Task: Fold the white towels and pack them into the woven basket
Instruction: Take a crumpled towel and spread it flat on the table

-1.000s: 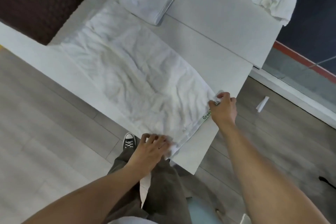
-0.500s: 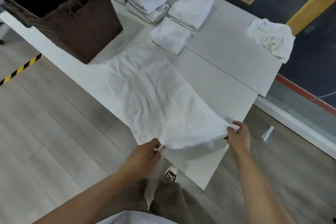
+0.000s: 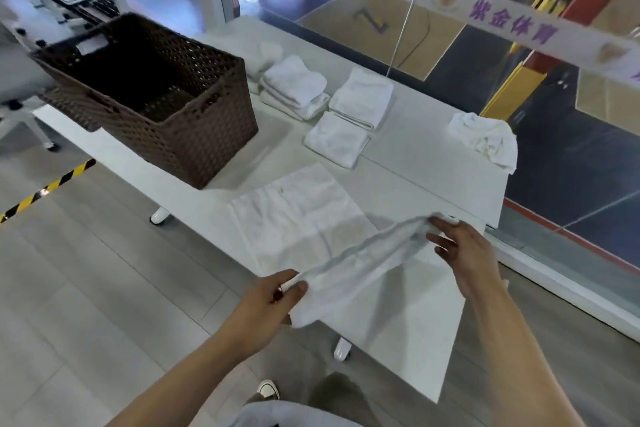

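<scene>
Left hand (image 3: 273, 298) pinches near corner of white towel (image 3: 304, 215), thumb against curled fingers. Right hand (image 3: 460, 250) pinches other end between thumb and fingers. Held edge raised above table (image 3: 415, 152), stretched between 2 hands; far half of towel flat on tabletop. Beyond: folded towels (image 3: 360, 99) clustered mid-table, crumpled towel (image 3: 485, 140) at right edge. Woven basket (image 3: 194, 139) on table at left, inside too dark to tell contents

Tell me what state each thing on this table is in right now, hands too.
Spread towel: far half flat on table, near edge held up.
Left hand: pinches one towel corner.
Right hand: grips the other corner.
Woven basket: upright, open, no towels visible inside.
Folded towels: stacked beside basket.
Crumpled towel: unfolded, at table edge.
</scene>
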The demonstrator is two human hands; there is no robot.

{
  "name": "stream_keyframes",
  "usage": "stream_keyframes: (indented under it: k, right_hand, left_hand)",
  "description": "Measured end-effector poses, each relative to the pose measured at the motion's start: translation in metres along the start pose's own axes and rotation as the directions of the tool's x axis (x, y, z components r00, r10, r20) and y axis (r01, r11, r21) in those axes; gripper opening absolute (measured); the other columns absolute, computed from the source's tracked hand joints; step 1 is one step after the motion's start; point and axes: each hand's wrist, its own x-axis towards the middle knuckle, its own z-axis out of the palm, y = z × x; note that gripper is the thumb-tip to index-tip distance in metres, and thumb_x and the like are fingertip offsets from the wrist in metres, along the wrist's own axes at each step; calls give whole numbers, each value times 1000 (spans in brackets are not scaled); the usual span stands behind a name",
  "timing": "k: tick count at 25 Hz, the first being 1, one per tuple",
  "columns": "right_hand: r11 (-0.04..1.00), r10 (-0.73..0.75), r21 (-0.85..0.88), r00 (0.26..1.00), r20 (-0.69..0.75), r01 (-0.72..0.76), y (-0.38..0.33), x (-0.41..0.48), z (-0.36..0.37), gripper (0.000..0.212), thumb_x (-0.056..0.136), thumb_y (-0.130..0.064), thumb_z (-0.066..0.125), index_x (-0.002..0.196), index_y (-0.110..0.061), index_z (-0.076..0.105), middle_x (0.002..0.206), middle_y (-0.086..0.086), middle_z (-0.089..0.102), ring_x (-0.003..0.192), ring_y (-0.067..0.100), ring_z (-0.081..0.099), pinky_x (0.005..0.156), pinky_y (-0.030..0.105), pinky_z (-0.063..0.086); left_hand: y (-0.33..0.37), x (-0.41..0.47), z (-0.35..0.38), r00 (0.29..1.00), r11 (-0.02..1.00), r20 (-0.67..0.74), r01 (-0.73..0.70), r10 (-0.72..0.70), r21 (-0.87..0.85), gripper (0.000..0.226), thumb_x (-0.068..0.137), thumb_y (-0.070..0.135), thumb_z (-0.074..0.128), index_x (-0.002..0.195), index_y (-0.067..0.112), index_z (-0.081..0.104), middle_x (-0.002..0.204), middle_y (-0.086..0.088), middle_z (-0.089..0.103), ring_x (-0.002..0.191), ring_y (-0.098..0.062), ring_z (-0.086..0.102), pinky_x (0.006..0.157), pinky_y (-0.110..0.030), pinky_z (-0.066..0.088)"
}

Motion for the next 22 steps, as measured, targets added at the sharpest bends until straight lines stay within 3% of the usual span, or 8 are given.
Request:
stream_keyframes:
  k: [4, 8, 11, 14, 16, 20, 22]
  right_hand:
    - [990, -81, -120, 993, -89, 70, -10, 6, 58, 13, 94, -16, 66, 104, -12, 73, 95, 4, 79, 75, 17, 75, 71, 28, 52]
    - [944, -222, -277, 966, -130, 180, -18, 40, 107, 18, 90, -26, 74, 106, -17, 76, 91, -1, 76, 78, 9, 68, 77, 24, 53]
    - [908, -274, -350, 959, -77, 231, -19, 82, 147, 13, 90, -26, 75, 99, -17, 76, 90, -9, 73, 79, 0, 64, 74, 15, 48]
    - [885, -244, -418, 969, -38, 207, -6, 127, 184, 10, 92, -25, 72, 97, -17, 75, 85, -8, 71, 84, 12, 68, 80, 25, 54]
    - [868, -185, -471, 983, -9, 159, 7, 159, 208, 9, 93, -25, 69, 95, -18, 74, 85, -7, 70, 89, 19, 69, 81, 33, 56]
    - [828, -86, -554, 995, 39, 94, 28, 201, 241, 13, 94, -27, 67, 101, -19, 75, 86, -9, 69, 86, 15, 66, 64, 17, 45]
    - [803, -59, -591, 998, 37, 70, 34, 218, 252, 15, 94, -28, 68, 103, -19, 76, 89, -7, 71, 85, 12, 65, 64, 18, 45]
  left_hand:
    - [-10, 9, -37, 996, 1000, -82, 25, -24, 6, 51, 93, 65, 48, 104, 19, 66, 95, -17, 70, 87, -33, 70, 83, -56, 56]
    - [-13, 33, -63, 979, 995, -186, 64, -78, -80, 21, 102, 29, 53, 100, 15, 69, 89, -7, 75, 81, -21, 74, 76, -45, 62]
    - [-18, 66, -89, 940, 992, -320, 93, -116, -85, 15, 101, 24, 57, 93, 18, 68, 82, -4, 74, 74, -18, 74, 71, -37, 63]
    - [-29, 101, -116, 891, 978, -433, 191, -136, 85, 18, 99, 27, 58, 83, 23, 64, 71, 0, 69, 62, -12, 70, 63, -31, 58]
    - [-40, 130, -132, 867, 943, -470, 279, -166, 181, 19, 99, 27, 56, 80, 24, 61, 67, 1, 66, 57, -10, 67, 62, -35, 57]
    - [-67, 181, -158, 830, 882, -498, 409, -252, 235, 16, 97, 29, 56, 83, 28, 60, 72, 5, 65, 62, -16, 68, 65, -40, 58]
    - [-79, 203, -168, 825, 860, -495, 440, -273, 258, 16, 98, 29, 55, 83, 27, 60, 74, 3, 65, 65, -21, 67, 66, -41, 58]
